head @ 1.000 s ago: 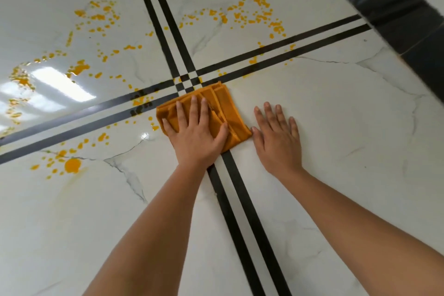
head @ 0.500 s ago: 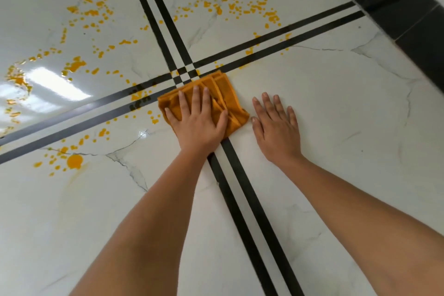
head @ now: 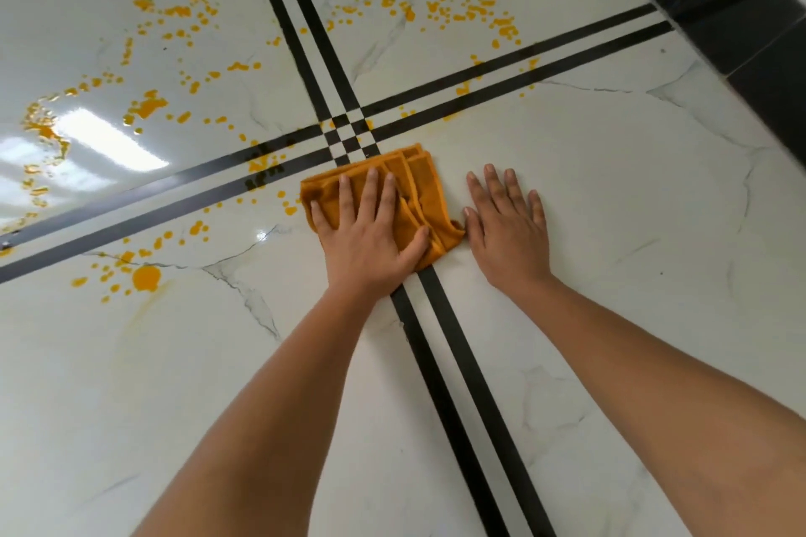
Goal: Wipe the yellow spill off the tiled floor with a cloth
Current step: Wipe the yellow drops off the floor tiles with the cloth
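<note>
A folded orange cloth lies flat on the white marble-look tiled floor, just below where the black double stripes cross. My left hand presses down on the cloth with fingers spread. My right hand rests flat on the bare tile right beside the cloth's edge, holding nothing. Yellow spill drops arc across the far tiles, and more yellow drops sit on the left, including one larger blob.
Black double stripes run across the floor and cross at a checkered joint. A dark skirting band lines the wall at the upper right. A bright light reflection glares on the left tile.
The cloth under my left hand has slid back toward me, off the stripe crossing, which now shows uncovered. My right hand stays flat beside it.
</note>
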